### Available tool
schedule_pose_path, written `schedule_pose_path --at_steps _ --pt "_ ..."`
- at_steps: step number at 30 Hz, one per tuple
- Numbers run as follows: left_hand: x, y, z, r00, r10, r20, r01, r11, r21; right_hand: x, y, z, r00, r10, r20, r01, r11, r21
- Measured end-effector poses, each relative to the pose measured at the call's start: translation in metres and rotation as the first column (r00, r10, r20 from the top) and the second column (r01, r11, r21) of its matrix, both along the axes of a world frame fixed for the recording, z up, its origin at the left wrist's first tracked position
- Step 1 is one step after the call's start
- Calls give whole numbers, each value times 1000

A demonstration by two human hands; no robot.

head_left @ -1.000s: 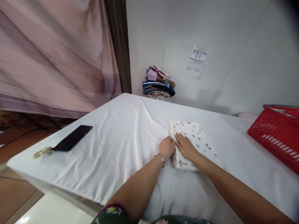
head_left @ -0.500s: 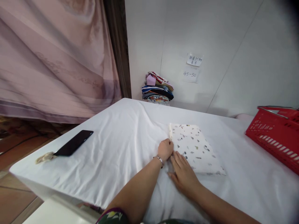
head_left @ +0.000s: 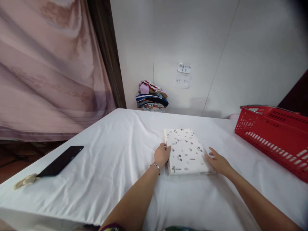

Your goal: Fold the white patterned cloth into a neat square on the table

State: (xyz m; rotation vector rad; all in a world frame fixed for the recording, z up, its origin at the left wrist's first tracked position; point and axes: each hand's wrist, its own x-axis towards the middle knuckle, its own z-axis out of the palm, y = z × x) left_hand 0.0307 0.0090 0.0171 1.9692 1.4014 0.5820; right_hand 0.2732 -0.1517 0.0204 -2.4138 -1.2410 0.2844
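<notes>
One folded white cloth printed with small dark motifs (head_left: 185,151) lies in the middle of the table covered by a creased white sheet (head_left: 115,150). There are two hands, one at each side of the cloth. One flat black phone (head_left: 60,156) rests near the left edge with a beige cord (head_left: 25,180) at its near end. One red slotted plastic basket (head_left: 274,131) stands at the right, and one stack of folded coloured clothes (head_left: 151,100) sits at the far wall. Two paper notes (head_left: 184,68) are stuck above the stack, beside a pink curtain (head_left: 48,70).

The basket is cut off at the right edge, and the upper note's writing is too small to read. The fingertips of the left hand are hidden against the cloth's edge.

The left hand (head_left: 162,154), with a thin bracelet (head_left: 156,166) at the wrist, lies knuckles-up with its fingers curled against the cloth's left side — whether they pinch it cannot be told. The right hand (head_left: 218,162) lies low at the near right corner with its fingers spread and nearly straight. It touches the edge and grips nothing.
</notes>
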Motion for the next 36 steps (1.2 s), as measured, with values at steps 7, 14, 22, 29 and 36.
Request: schedule_pose_path --at_steps 7,14,22,29,36 --pt "1 -8 4 1000 14 2 -14 997 -70 20 11 -6 977 45 -208 -22 994 109" --pt "17 -52 -1 980 -196 -34 194 980 -48 88 11 0 998 20 -64 -22 999 -25" --pt "5 -40 2 978 -207 -18 206 978 -45 -17 -8 7 910 315 269 -347 934 83" --pt "13 -23 9 921 -384 -72 359 760 543 -92 -26 -11 668 640 381 -662 744 -90" --pt "24 26 -10 899 -367 -239 435 811 392 -95 -38 -32 607 568 556 -679 734 -8"
